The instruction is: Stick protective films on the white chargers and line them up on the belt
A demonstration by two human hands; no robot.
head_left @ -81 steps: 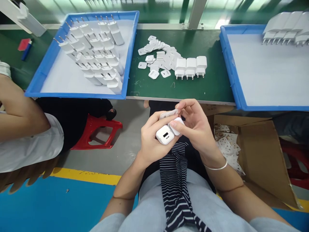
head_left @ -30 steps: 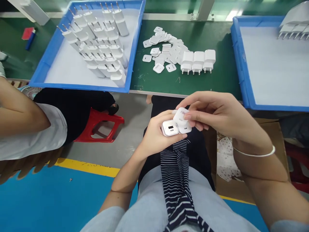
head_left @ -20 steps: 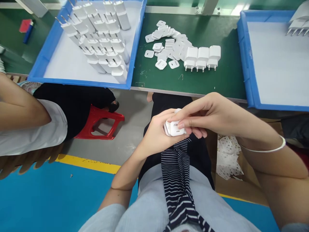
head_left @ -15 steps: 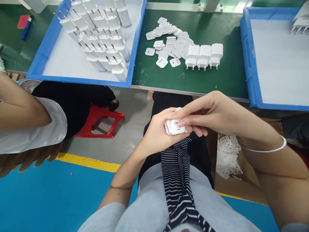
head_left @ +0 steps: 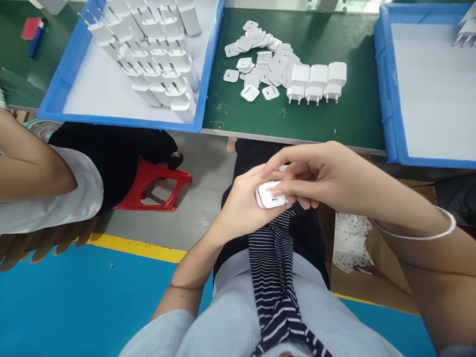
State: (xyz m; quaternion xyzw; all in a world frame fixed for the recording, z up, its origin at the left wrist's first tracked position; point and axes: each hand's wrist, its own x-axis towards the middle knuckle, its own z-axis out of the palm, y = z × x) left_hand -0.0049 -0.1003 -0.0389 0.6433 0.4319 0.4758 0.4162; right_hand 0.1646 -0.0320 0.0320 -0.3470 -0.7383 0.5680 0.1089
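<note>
Over my lap, my left hand (head_left: 241, 206) grips a white charger body (head_left: 270, 195) with its port face turned up. My right hand (head_left: 320, 173) reaches across from the right, fingertips pressing a white cover plate onto that face. On the green bench (head_left: 297, 119) ahead stand three white chargers (head_left: 317, 82) in a row, prongs toward me. Beside them lies a heap of loose white cover plates (head_left: 260, 54).
A blue tray (head_left: 74, 99) at the left holds several rows of white chargers (head_left: 148, 54). A second blue tray (head_left: 386, 99) is at the right, with a few chargers at its far corner. A cardboard box (head_left: 353, 238) of small pieces sits beside my right knee. Another person's arm (head_left: 29, 168) and a red stool (head_left: 156, 188) are at the left.
My right hand brought the cover plate over the charger's face and pressed it down; the second charger seen beside it a second ago is now hidden. The view tilted slightly down.
</note>
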